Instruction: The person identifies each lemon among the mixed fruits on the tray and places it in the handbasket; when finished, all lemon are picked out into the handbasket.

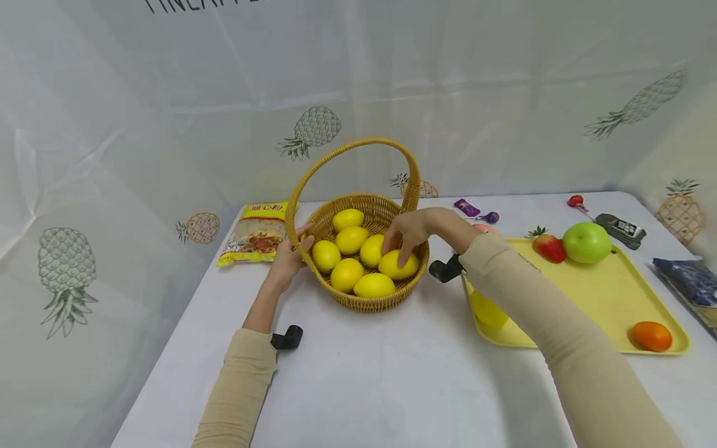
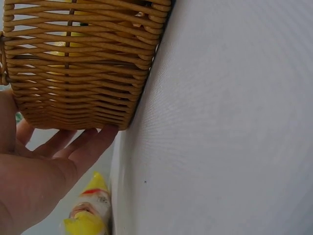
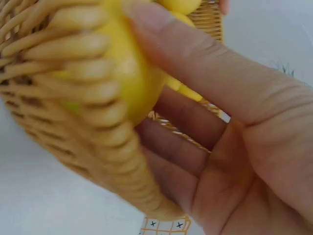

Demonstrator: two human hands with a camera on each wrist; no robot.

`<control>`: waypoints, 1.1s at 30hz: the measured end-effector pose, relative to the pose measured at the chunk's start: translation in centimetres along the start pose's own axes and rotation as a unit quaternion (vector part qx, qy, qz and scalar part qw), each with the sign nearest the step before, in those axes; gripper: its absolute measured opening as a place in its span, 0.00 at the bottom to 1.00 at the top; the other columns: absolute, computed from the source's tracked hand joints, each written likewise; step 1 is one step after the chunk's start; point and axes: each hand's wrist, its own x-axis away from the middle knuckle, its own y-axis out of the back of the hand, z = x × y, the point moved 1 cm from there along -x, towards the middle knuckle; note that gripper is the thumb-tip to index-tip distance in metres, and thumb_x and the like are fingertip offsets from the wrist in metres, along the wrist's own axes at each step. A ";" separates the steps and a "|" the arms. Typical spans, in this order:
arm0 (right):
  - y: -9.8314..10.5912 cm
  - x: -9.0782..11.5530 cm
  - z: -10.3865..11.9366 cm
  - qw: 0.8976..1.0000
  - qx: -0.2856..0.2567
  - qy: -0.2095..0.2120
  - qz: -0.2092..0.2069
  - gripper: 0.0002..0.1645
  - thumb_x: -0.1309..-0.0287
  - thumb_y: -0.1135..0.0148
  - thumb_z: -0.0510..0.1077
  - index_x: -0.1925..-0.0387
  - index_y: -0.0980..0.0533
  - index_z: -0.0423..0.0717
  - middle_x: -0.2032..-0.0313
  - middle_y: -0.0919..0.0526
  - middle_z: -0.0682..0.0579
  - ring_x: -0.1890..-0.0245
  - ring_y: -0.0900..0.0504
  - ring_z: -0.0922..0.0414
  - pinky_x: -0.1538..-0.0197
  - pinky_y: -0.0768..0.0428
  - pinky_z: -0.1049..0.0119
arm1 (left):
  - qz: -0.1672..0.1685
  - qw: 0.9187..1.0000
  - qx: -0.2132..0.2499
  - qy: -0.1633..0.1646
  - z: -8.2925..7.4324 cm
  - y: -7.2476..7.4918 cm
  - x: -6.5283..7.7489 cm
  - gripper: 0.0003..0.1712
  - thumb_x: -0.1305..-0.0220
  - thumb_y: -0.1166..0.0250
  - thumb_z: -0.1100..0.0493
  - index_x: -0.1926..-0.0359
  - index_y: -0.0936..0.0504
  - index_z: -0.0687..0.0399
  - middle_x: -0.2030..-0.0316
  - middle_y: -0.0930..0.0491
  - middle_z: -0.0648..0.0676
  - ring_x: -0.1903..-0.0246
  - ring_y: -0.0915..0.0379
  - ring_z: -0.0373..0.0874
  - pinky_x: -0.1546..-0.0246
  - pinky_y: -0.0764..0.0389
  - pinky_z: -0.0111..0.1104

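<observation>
A wicker basket [image 1: 370, 305] with a tall arched handle stands on the table and holds several yellow lemons [image 1: 347, 274]. My left hand [image 1: 287, 258] holds the basket's left side near the handle's foot. In the left wrist view, the fingers [image 2: 93, 149] lie against the woven wall. My right hand [image 1: 411, 231] reaches in over the right rim, thumb and fingers around a lemon [image 1: 399, 266] at the basket's right side. The right wrist view shows the thumb on this lemon [image 3: 132, 78], with the rim partly covering it.
Left of the basket lies a yellow food packet [image 1: 257, 233]. On the right, a yellow tray [image 1: 594, 298] bears a green apple [image 1: 586, 242], a strawberry [image 1: 549, 247] and an orange fruit [image 1: 651, 336]. Wrapped candies [image 1: 467, 207] lie behind; a dark packet [image 1: 688, 283] lies at far right.
</observation>
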 end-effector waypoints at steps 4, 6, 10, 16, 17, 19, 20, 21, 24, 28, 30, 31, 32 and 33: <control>-0.6 -0.1 -0.1 0.999 -0.008 0.016 -0.029 0.21 0.47 0.27 0.43 0.49 0.18 0.51 0.53 0.19 0.53 0.51 0.25 0.55 0.45 0.26 0.61 | -0.001 1.000 -0.004 0.012 -1.6 -0.4 1.0 0.28 0.24 0.52 0.59 0.27 0.43 0.62 0.28 0.47 0.63 0.36 0.41 0.62 0.45 0.29 0.54; -0.9 -0.2 -0.2 0.999 -0.012 0.027 -0.041 0.19 0.47 0.27 0.42 0.51 0.17 0.50 0.56 0.19 0.54 0.55 0.26 0.55 0.49 0.25 0.62 | -0.003 1.000 -0.004 0.014 -1.2 -0.3 0.8 0.28 0.24 0.52 0.59 0.27 0.42 0.61 0.28 0.47 0.63 0.35 0.42 0.61 0.45 0.29 0.54; -0.9 0.0 -0.5 0.997 -0.035 0.048 -0.051 0.19 0.46 0.28 0.41 0.51 0.17 0.47 0.57 0.18 0.53 0.56 0.25 0.55 0.50 0.24 0.63 | -0.006 1.000 0.001 0.014 0.2 0.1 0.0 0.28 0.24 0.51 0.58 0.27 0.41 0.58 0.28 0.47 0.62 0.35 0.42 0.61 0.45 0.28 0.53; 0.4 1.5 -1.3 0.988 -0.139 0.044 -0.056 0.23 0.43 0.31 0.42 0.45 0.21 0.43 0.52 0.20 0.47 0.53 0.22 0.53 0.49 0.21 0.62 | -0.009 1.000 -0.007 0.003 1.3 0.3 -0.7 0.29 0.25 0.49 0.53 0.27 0.39 0.53 0.29 0.44 0.60 0.37 0.39 0.59 0.48 0.25 0.50; 0.7 2.0 -1.4 0.985 -0.160 0.040 -0.058 0.24 0.42 0.31 0.43 0.44 0.22 0.43 0.51 0.21 0.46 0.52 0.22 0.52 0.49 0.21 0.61 | -0.010 1.000 -0.010 -0.001 1.3 0.3 -0.7 0.28 0.25 0.49 0.53 0.28 0.38 0.53 0.29 0.43 0.60 0.37 0.38 0.59 0.49 0.24 0.49; 1.3 3.0 -1.7 0.978 -0.196 0.041 -0.065 0.26 0.41 0.32 0.44 0.41 0.24 0.40 0.48 0.22 0.44 0.49 0.22 0.48 0.49 0.21 0.58 | -0.013 1.000 -0.015 -0.009 1.3 0.3 -0.7 0.28 0.25 0.49 0.52 0.28 0.38 0.53 0.30 0.42 0.60 0.38 0.37 0.59 0.50 0.23 0.48; 1.6 3.5 -1.8 0.975 -0.208 0.044 -0.069 0.28 0.40 0.33 0.45 0.40 0.26 0.40 0.45 0.24 0.44 0.46 0.23 0.47 0.49 0.21 0.57 | -0.014 1.000 -0.017 -0.011 1.3 0.3 -0.7 0.28 0.25 0.48 0.52 0.28 0.37 0.53 0.30 0.41 0.60 0.39 0.36 0.59 0.51 0.22 0.47; 1.8 4.1 -2.0 0.972 -0.217 0.048 -0.075 0.29 0.39 0.34 0.46 0.39 0.27 0.39 0.43 0.26 0.43 0.44 0.25 0.46 0.48 0.21 0.56 | -0.014 1.000 -0.019 -0.013 1.3 0.3 -0.7 0.29 0.25 0.48 0.51 0.28 0.37 0.53 0.30 0.41 0.60 0.39 0.36 0.59 0.51 0.22 0.46; 2.3 5.7 -2.8 0.962 -0.249 0.055 -0.098 0.31 0.36 0.37 0.48 0.36 0.31 0.37 0.38 0.31 0.42 0.41 0.28 0.45 0.47 0.22 0.54 | -0.015 1.000 -0.017 -0.012 1.4 0.3 -0.9 0.29 0.26 0.48 0.51 0.28 0.37 0.53 0.30 0.42 0.60 0.39 0.36 0.58 0.52 0.21 0.45; 2.1 8.0 -4.5 0.945 -0.293 0.050 -0.136 0.30 0.33 0.41 0.46 0.35 0.34 0.36 0.37 0.32 0.40 0.40 0.31 0.46 0.46 0.23 0.53 | -0.014 1.000 -0.012 -0.006 1.5 0.4 -0.9 0.27 0.25 0.49 0.53 0.28 0.37 0.53 0.30 0.42 0.59 0.38 0.37 0.58 0.51 0.22 0.47; 1.5 9.3 -5.2 0.939 -0.306 0.042 -0.154 0.29 0.31 0.44 0.45 0.34 0.36 0.36 0.38 0.32 0.39 0.40 0.31 0.45 0.45 0.24 0.51 | -0.015 1.000 -0.010 -0.005 1.5 0.4 -0.9 0.27 0.24 0.50 0.55 0.28 0.37 0.54 0.30 0.42 0.59 0.38 0.37 0.58 0.51 0.22 0.48; 1.1 10.1 -5.5 0.936 -0.309 0.035 -0.163 0.29 0.31 0.44 0.46 0.34 0.36 0.37 0.39 0.31 0.39 0.40 0.30 0.45 0.45 0.24 0.50 | -0.014 1.000 -0.010 -0.006 1.4 0.4 -0.9 0.27 0.24 0.50 0.55 0.28 0.37 0.54 0.30 0.43 0.59 0.38 0.37 0.59 0.50 0.23 0.49; 0.6 10.8 -5.9 0.935 -0.308 0.027 -0.172 0.30 0.30 0.45 0.47 0.33 0.37 0.38 0.38 0.31 0.39 0.40 0.30 0.44 0.44 0.25 0.49 | -0.015 1.000 -0.009 -0.007 1.4 0.4 -0.9 0.27 0.24 0.50 0.55 0.28 0.37 0.54 0.30 0.43 0.59 0.38 0.37 0.59 0.50 0.23 0.49; 0.0 11.5 -6.2 0.935 -0.306 0.018 -0.178 0.30 0.30 0.46 0.49 0.33 0.37 0.39 0.38 0.31 0.39 0.40 0.29 0.44 0.44 0.25 0.49 | -0.015 1.000 -0.009 -0.009 1.3 0.4 -0.9 0.27 0.24 0.50 0.55 0.28 0.37 0.54 0.30 0.43 0.59 0.38 0.37 0.59 0.50 0.23 0.49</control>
